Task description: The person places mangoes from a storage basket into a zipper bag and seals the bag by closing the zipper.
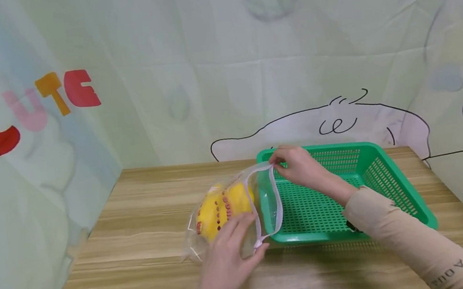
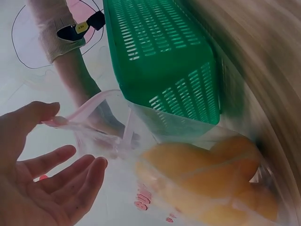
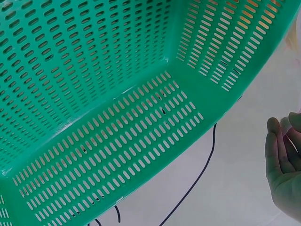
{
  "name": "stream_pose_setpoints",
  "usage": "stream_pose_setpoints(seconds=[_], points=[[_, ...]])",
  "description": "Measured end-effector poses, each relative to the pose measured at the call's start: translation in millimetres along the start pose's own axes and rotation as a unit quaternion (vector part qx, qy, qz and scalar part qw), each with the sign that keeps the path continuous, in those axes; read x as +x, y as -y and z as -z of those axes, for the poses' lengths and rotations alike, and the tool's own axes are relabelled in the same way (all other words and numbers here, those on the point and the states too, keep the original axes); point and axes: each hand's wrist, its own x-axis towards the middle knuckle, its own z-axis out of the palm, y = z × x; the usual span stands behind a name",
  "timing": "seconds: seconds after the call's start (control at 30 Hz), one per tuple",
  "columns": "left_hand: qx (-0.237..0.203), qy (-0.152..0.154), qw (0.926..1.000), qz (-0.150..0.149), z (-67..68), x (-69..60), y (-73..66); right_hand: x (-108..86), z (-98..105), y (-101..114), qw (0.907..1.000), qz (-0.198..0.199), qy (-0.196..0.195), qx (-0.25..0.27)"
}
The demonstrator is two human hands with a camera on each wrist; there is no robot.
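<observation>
A clear zip bag (image 1: 192, 245) with red print and a pale zip edge lies on the table, its mouth spread toward the basket. Inside it is something yellow and rounded (image 1: 210, 210); the left wrist view shows it as lumpy, its kind unclear. My right hand (image 1: 301, 167) pinches the far corner of the bag's mouth above the basket's left end. At the near corner, the thumb of my left hand (image 1: 224, 261) touches the zip edge. The left fingers (image 2: 70, 188) are loosely bent and apart from the thumb. Most of the right hand's grip is hidden in its wrist view.
A green perforated basket (image 1: 405, 181) stands right of the bag, under my right forearm. The wood-patterned table (image 1: 136, 214) extends left of the bag. Printed cloth (image 1: 184, 39) hangs behind and at both sides.
</observation>
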Motion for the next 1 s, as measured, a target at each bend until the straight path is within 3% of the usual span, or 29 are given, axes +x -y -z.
stream_pose_setpoints(seconds=[0.13, 0.33, 0.47, 1.0], points=[[0.013, 0.003, 0.9999, -0.003, 0.1, -6.1, -2.4, 1.2, 0.2, -0.9, 1.0000, 0.003, 0.000, 0.000], [0.028, -0.037, 0.9977, -0.049, -4.0, -14.4, 0.5, 2.6, 0.0, -1.5, 1.0000, 0.001, 0.004, 0.000], [0.025, -0.050, 0.9966, -0.062, -5.0, -17.5, 2.5, 2.9, 0.1, -1.4, 1.0000, -0.002, 0.007, 0.000], [0.007, -0.046, 0.9947, -0.092, -2.9, -21.5, 7.3, 3.9, 0.4, -3.1, 0.9999, -0.008, 0.011, 0.005]])
